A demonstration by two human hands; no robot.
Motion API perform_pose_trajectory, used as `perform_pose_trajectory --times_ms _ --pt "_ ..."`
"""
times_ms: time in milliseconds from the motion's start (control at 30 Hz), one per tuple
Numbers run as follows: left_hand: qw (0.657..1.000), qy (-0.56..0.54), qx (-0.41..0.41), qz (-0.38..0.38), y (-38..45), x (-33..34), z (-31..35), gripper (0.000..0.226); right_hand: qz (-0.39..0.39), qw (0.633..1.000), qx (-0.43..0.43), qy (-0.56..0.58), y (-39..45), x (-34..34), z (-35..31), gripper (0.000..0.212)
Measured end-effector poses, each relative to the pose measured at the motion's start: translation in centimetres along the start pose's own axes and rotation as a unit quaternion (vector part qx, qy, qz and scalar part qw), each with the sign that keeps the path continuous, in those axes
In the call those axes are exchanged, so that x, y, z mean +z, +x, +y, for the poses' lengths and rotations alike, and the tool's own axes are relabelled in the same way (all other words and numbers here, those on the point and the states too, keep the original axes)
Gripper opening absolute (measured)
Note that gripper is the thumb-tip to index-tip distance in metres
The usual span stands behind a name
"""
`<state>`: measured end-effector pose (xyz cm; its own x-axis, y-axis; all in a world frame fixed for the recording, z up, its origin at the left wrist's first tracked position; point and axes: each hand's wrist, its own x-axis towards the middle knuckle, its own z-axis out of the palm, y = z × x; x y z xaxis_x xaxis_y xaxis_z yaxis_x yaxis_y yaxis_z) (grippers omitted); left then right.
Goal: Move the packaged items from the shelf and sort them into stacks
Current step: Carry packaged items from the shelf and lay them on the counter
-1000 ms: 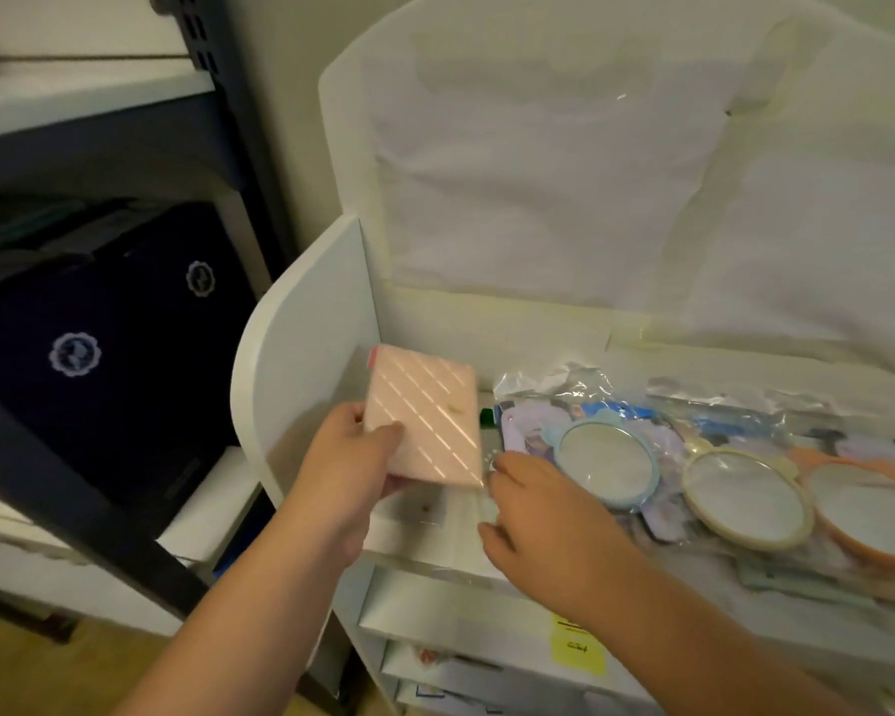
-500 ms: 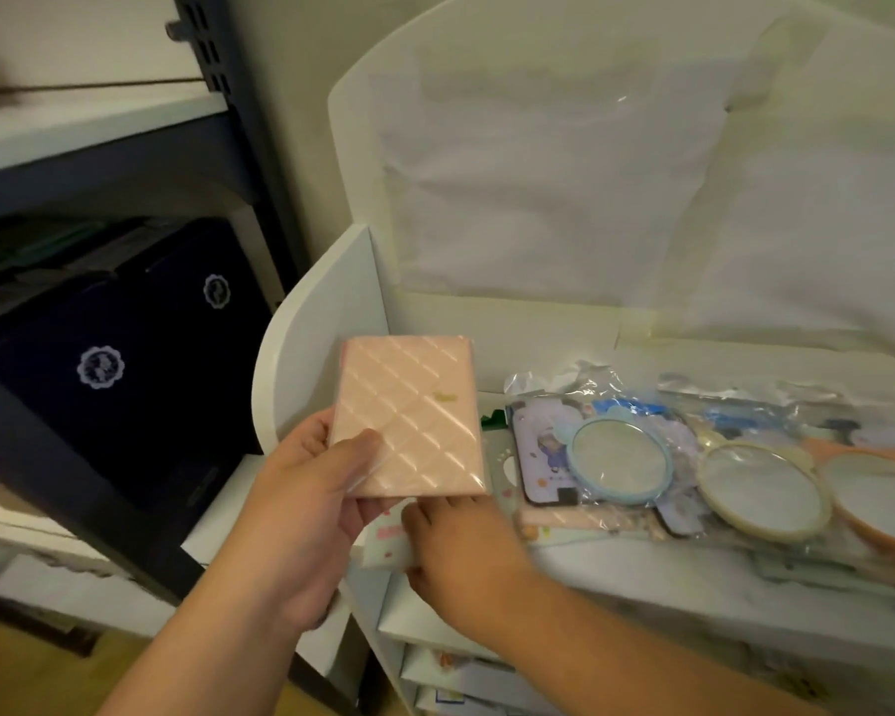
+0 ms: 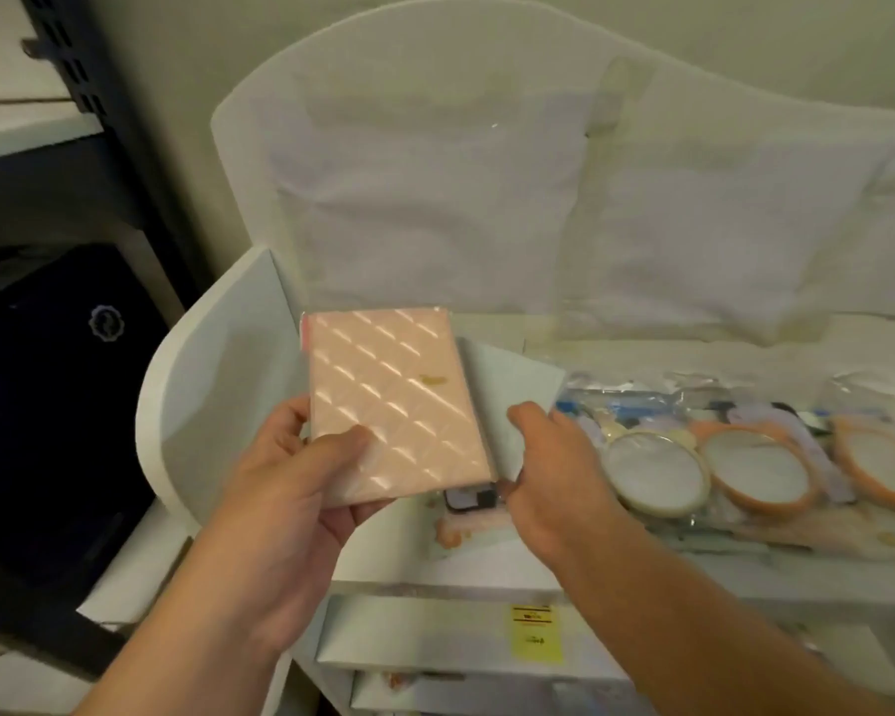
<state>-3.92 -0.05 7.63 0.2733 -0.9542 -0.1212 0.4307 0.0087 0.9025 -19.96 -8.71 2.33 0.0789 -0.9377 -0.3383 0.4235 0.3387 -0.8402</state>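
Note:
My left hand (image 3: 301, 488) grips a pink quilted packaged item (image 3: 394, 405) by its lower left corner, thumb on its face, above the left end of the white shelf (image 3: 435, 565). My right hand (image 3: 554, 472) pinches a flat pale blue-white package (image 3: 507, 390) that stands tilted just behind and to the right of the pink one. To the right on the shelf lie round mirrors in clear bags: a cream-rimmed one (image 3: 654, 470) and two orange-rimmed ones (image 3: 755, 467). A dark-edged card (image 3: 468, 498) lies under my hands.
The shelf unit has a curved white side panel (image 3: 202, 405) on the left and a tall white back (image 3: 487, 198). A yellow label (image 3: 536, 633) sticks to the lower shelf edge. A dark metal rack with a navy box (image 3: 53, 405) stands at the left.
My right hand has lifted a pale flat package up from the shelf beside the pink item. My left hand has carried the pink item slightly right and up.

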Motion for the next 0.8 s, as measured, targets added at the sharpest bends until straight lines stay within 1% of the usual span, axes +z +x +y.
perform_pose_trajectory --times_ms 67,133,167,233,333,433,633,700,767,800 --pt "1.000 0.011 0.004 -0.001 -0.2 2.0 -0.6 0.028 0.001 0.997 -0.017 0.080 -1.0 -2.3 -2.6 0.019" --pt "1.000 0.017 -0.003 -0.007 -0.8 4.5 -1.5 0.029 0.002 0.992 -0.016 0.123 -2.1 -5.3 -4.7 0.027" --pt "1.000 0.020 -0.009 -0.012 -1.2 5.8 -2.0 0.029 0.009 0.990 -0.019 0.138 -2.6 -7.0 -5.6 0.033" --pt "0.999 0.028 -0.020 -0.027 -2.1 8.4 -3.3 0.032 0.035 0.985 -0.055 0.158 -3.9 -10.6 -7.5 0.043" --pt "0.998 0.032 -0.027 -0.046 -3.7 12.9 -5.5 0.030 0.038 0.980 -0.116 0.160 -7.6 -16.2 -10.4 0.048" --pt "0.996 0.027 -0.047 -0.066 -6.5 18.6 -7.9 0.030 0.045 0.977 -0.138 0.157 -12.2 -22.8 -12.5 0.046" --pt "0.991 0.010 -0.096 -0.093 -12.5 29.2 -13.3 0.028 0.087 0.960 -0.147 0.221 -21.2 -34.8 -16.2 0.042" --pt "0.989 0.001 -0.107 -0.102 -14.5 32.1 -14.9 0.029 0.109 0.947 -0.163 0.255 -23.6 -38.1 -17.8 0.040" --pt "0.985 0.006 -0.113 -0.127 -16.4 34.9 -16.2 0.037 0.130 0.931 -0.191 0.283 -25.7 -41.1 -19.4 0.034" --pt "0.983 0.011 -0.115 -0.141 -17.3 36.3 -17.0 0.037 0.134 0.925 -0.206 0.289 -26.7 -42.6 -20.1 0.034"
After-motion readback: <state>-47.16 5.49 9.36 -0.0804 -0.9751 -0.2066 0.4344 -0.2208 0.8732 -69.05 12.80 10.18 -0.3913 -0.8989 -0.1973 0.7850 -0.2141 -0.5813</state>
